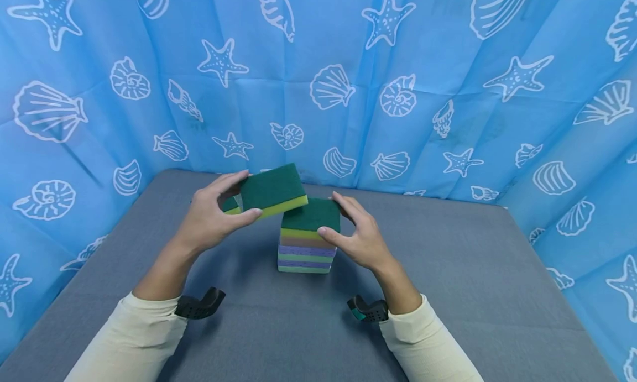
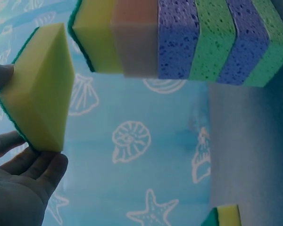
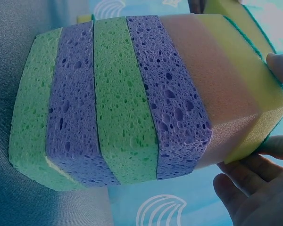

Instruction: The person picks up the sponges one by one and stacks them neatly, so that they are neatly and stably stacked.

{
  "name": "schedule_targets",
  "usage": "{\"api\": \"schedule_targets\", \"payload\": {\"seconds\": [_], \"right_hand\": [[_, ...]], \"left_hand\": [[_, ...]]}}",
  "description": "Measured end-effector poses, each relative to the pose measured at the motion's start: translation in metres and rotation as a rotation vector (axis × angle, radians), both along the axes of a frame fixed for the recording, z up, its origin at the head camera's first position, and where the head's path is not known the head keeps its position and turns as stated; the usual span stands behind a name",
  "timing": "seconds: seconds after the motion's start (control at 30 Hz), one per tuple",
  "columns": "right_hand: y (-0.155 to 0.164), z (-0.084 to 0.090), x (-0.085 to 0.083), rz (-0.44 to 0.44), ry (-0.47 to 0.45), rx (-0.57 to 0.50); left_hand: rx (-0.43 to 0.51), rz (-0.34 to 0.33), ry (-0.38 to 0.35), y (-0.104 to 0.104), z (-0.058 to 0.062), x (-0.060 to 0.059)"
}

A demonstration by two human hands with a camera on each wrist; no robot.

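Note:
A stack of sponges point(image 1: 307, 244) point(image 2: 188, 42) point(image 3: 132, 103) stands mid-table: green and purple layers below, a pinkish one, then a yellow sponge with a dark green top point(image 1: 312, 214). My right hand point(image 1: 355, 235) grips that top sponge at its sides, thumb in front, fingers point(image 3: 280, 66) behind. My left hand point(image 1: 209, 216) holds another green-topped yellow sponge point(image 1: 272, 191) point(image 2: 37, 99) tilted in the air, just up and left of the stack. A further sponge point(image 1: 230, 206) point(image 2: 224, 215) lies on the table behind my left hand, mostly hidden.
The grey table point(image 1: 448, 293) is walled on three sides by a blue curtain point(image 1: 398, 67) printed with white shells and starfish. Bare grey surface lies to the right and in front of the stack.

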State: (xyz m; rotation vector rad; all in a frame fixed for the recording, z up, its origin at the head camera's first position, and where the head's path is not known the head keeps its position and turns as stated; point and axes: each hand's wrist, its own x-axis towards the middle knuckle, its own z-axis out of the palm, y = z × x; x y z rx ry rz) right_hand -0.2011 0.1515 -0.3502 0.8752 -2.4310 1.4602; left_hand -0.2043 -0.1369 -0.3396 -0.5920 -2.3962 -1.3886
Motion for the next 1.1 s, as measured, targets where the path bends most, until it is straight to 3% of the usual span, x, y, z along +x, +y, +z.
{"api": "schedule_targets", "payload": {"seconds": [0.13,0.43,1.1], "right_hand": [[0.000,-0.001,-0.001,0.000,-0.001,0.002],[0.008,-0.035,-0.025,0.001,0.027,-0.016],[0.011,-0.038,-0.027,0.055,0.071,-0.048]], "left_hand": [[-0.012,-0.012,-0.022,0.006,0.002,-0.003],[-0.030,-0.066,0.007,0.021,0.004,-0.008],[-0.052,-0.141,-0.002,0.044,0.008,-0.014]]}}
